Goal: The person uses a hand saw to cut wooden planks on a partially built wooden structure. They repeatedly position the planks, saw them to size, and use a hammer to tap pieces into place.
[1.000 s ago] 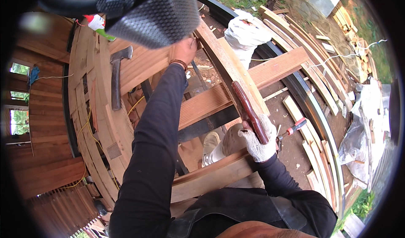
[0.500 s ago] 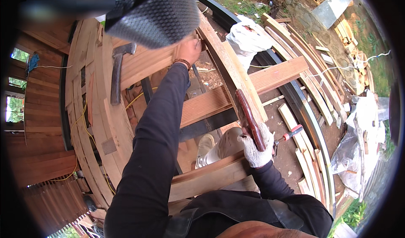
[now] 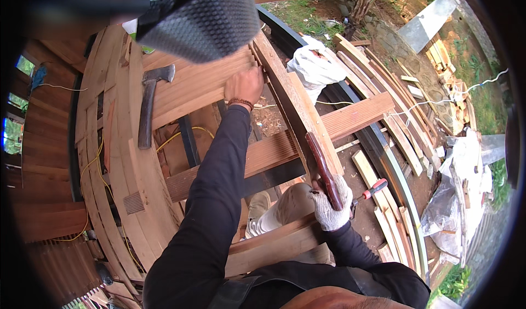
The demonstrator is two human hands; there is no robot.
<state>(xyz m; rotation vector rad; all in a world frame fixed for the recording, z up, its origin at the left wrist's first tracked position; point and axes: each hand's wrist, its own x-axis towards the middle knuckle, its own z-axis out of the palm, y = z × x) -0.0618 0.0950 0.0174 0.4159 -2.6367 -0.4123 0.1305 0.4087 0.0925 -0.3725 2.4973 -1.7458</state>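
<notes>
My left hand (image 3: 245, 85), bare with a beaded bracelet, is closed beside the left edge of a long wooden beam (image 3: 285, 84). Its fingertips are turned away, so what they grip cannot be seen. In a white knit glove, my right hand (image 3: 333, 207) is closed at the beam's near end around a long, glossy red-brown wooden handle (image 3: 323, 169). The far part of that handle lies along the beam. Just right of the glove sticks out a tool with a red-and-black handle (image 3: 376, 188) and a metal shaft. A hatchet (image 3: 148, 103) lies on the planks left of my left hand.
A grooved crossbeam (image 3: 356, 114) passes under the long beam. Another timber (image 3: 274, 246) lies close to my body. A white plastic bag (image 3: 315, 68) sits beyond the beam, near a black metal rail (image 3: 378, 139). Yellow cord (image 3: 87, 169) runs among the left planks.
The view has shifted a little, with most things lower or further left. My left hand appears lower and more of it shows. My right hand keeps its hold on the red-brown handle.
</notes>
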